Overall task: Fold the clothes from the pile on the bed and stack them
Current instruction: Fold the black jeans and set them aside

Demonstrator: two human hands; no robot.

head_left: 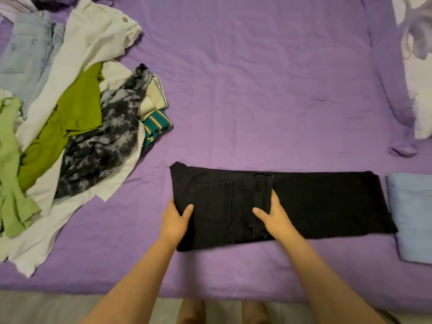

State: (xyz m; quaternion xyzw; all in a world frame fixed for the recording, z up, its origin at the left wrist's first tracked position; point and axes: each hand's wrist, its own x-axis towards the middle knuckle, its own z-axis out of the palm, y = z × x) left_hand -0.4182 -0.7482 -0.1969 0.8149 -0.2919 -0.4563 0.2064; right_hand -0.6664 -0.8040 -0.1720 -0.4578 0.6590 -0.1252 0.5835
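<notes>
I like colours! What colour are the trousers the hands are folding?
Black. The trousers show best in the head view, lying on the purple sheet.

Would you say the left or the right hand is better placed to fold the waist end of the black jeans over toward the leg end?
Probably the left hand: it grips the black jeans at the waist-end edge. The right hand sits mid-garment, suited to holding the crease.
</notes>
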